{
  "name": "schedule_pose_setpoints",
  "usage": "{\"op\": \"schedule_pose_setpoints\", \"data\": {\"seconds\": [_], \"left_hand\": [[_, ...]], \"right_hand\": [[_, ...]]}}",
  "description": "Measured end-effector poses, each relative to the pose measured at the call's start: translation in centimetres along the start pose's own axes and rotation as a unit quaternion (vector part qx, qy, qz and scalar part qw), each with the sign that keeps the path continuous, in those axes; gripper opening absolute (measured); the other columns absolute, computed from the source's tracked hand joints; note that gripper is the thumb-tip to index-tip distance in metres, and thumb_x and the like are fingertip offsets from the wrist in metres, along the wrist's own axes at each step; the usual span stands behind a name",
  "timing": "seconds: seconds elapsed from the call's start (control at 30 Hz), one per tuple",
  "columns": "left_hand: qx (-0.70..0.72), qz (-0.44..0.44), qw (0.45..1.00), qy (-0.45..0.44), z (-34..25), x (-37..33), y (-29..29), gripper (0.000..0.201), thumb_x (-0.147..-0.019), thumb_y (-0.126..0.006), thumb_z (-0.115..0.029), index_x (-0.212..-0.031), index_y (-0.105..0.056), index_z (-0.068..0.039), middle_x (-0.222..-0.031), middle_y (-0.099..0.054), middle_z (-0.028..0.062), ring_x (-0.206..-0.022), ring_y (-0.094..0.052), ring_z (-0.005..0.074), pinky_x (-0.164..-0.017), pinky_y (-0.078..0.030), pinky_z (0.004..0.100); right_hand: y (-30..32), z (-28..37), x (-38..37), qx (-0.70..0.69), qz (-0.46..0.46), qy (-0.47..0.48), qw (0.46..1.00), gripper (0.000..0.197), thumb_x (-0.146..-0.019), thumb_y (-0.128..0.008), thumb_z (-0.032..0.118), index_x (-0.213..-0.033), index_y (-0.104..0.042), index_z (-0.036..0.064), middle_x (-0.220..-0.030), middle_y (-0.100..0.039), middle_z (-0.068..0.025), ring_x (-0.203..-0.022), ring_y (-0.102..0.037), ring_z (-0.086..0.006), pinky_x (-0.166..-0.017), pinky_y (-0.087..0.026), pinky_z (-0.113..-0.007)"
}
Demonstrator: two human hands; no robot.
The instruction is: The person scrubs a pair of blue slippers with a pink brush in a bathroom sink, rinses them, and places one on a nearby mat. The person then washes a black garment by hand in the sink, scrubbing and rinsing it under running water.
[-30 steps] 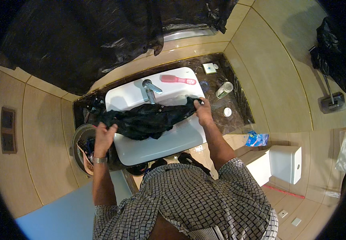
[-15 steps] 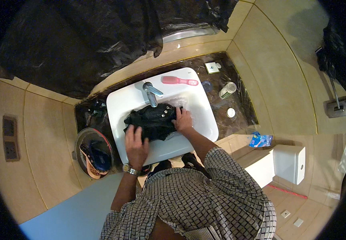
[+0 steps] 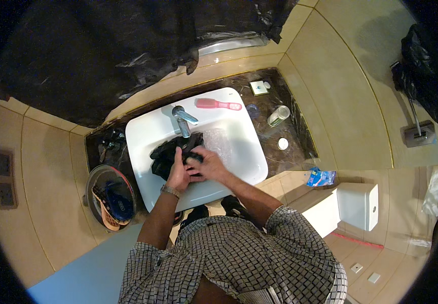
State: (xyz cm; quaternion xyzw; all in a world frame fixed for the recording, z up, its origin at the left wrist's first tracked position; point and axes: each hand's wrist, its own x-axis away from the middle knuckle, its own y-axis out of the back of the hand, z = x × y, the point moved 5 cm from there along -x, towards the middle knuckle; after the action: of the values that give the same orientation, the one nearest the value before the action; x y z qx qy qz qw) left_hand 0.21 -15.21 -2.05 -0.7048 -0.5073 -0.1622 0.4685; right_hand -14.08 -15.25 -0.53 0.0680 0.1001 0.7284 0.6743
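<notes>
In the left part of the white sink (image 3: 247, 152) lies a bunched, wet-looking black cloth (image 3: 163, 154). My left hand (image 3: 180, 176), with a watch at its wrist, is cupped against the cloth's right side, thumb pointing up. Close beside it, my right hand (image 3: 211, 165) is curled round a gathered part of the same cloth. The two hands meet, and their fingertips are partly hidden. Bubbly water (image 3: 218, 144) fills the basin's middle. A chrome faucet (image 3: 182, 121) stands just above the cloth.
A pink brush (image 3: 218, 104) lies on the sink's back rim. On the dark counter at right stand a clear jar (image 3: 278, 116) and a white lid (image 3: 283, 144). A basket (image 3: 89, 202) with footwear sits at left. A toilet (image 3: 357, 205) is at right.
My hands have come together from opposite sides of the cloth. The cloth has been gathered leftward, baring bubbly water where it was spread. The view has shifted slightly.
</notes>
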Motion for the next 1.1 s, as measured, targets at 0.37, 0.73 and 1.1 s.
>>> {"op": "schedule_pose_setpoints", "data": {"seconds": [0.37, 0.73, 1.1], "left_hand": [[0.079, 0.062, 0.984, -0.15, 4.6, -8.3, 9.5, 0.031, -0.111, -0.054, -0.039, -0.128, -0.059, -0.014, -0.087, -0.062, 0.0047, -0.076, -0.059, 0.0206, -0.073, -0.051, 0.0376], [0.02, -0.149, 0.984, -0.099, 5.2, -3.4, 2.6, 0.03, -0.104, -0.067, -0.039, -0.1, -0.059, -0.01, -0.089, -0.064, 0.0045, -0.082, -0.065, 0.02, -0.073, -0.058, 0.0383], [-0.061, -0.22, 0.972, -0.047, 5.2, -8.6, 8.9, 0.024, -0.092, -0.085, -0.027, -0.092, -0.071, -0.007, -0.084, -0.071, 0.006, -0.07, -0.069, 0.0195, -0.06, -0.057, 0.0358]], "right_hand": [[-5.2, 1.1, 0.5, 0.243, -0.045, 0.092, 0.965, 0.025, -0.102, -0.06, 0.04, -0.102, -0.067, 0.016, -0.083, -0.073, -0.0158, -0.072, -0.073, -0.0397, -0.062, -0.059, -0.052], [7.1, -9.3, -0.9, 0.29, -0.035, -0.247, 0.924, 0.047, -0.1, -0.065, 0.05, -0.116, -0.066, 0.006, -0.104, -0.074, -0.0267, -0.106, -0.069, -0.0462, -0.093, -0.054, -0.054], [2.5, -12.1, -0.2, 0.408, 0.016, -0.194, 0.892, 0.053, -0.088, -0.078, 0.025, -0.13, -0.05, 0.0076, -0.122, -0.063, -0.0213, -0.117, -0.061, -0.0425, -0.098, -0.052, -0.053]]}}
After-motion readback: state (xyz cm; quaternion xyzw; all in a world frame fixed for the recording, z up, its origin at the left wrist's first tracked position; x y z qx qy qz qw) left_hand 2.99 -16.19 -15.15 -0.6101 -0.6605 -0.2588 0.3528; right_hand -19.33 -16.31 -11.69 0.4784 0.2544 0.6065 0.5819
